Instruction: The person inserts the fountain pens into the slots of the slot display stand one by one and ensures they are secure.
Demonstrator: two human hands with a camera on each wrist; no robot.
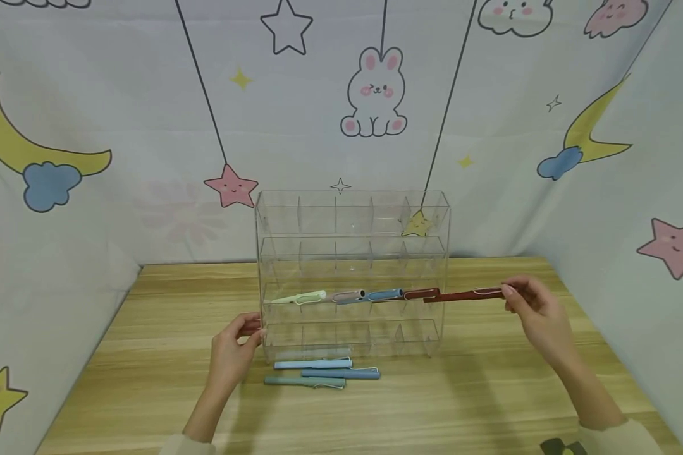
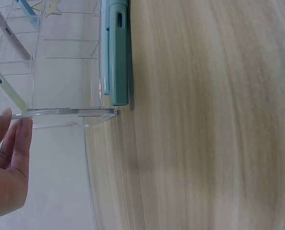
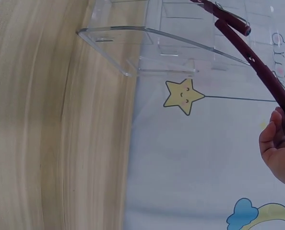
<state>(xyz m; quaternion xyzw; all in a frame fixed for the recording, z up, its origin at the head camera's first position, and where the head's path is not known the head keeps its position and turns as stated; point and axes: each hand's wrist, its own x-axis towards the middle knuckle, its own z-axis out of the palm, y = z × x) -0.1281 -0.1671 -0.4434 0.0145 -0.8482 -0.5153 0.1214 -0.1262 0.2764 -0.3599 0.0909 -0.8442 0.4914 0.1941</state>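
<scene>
A clear acrylic pen rack (image 1: 353, 237) with several tiers of compartments stands on the table. My left hand (image 1: 233, 351) pinches its left side panel, thumb on one side and fingers on the other, as the left wrist view shows (image 2: 10, 165). In my right hand (image 1: 541, 316) a dark red pen (image 1: 463, 295) is pinched by one end and lies nearly level, its far end over the rack's right side. Lying in one tier are a pale green pen (image 1: 298, 297), a beige pen (image 1: 346, 295), a blue pen (image 1: 384, 294) and another dark red pen (image 1: 421, 293).
In front of the rack, a light blue pen (image 1: 313, 364), a darker blue pen (image 1: 341, 373) and a green pen (image 1: 304, 382) lie on the wooden table (image 1: 410, 411). Behind the rack hangs a white patterned cloth (image 1: 319, 145), which also runs along both sides.
</scene>
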